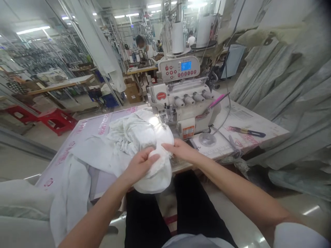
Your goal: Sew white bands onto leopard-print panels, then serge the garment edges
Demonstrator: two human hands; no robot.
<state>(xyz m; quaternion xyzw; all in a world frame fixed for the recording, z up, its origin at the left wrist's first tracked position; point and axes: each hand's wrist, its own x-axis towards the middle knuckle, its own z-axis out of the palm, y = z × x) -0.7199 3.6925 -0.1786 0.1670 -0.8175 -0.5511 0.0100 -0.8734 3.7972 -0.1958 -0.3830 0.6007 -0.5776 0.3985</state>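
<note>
White fabric (131, 132) lies bunched on the sewing table, and its front part hangs over the table's near edge. My left hand (143, 162) pinches a fold of this cloth between thumb and fingers. Just to the right, my right hand (178, 150) grips the cloth's edge, thumb on top. Both hands are in front of a white overlock sewing machine (181, 103), whose lamp shines on the fabric close to the needle area. The cloth reaches up to the presser foot; whether it lies under it I cannot tell.
On the table's right side lie thread snips (247, 131). A pink-ended tool (218, 101) leans on the machine. Large thread cones (177, 38) stand behind it. Pale garments (289, 86) hang at right. Red stools (58, 120) are at left, and a person (150, 50) sits farther back.
</note>
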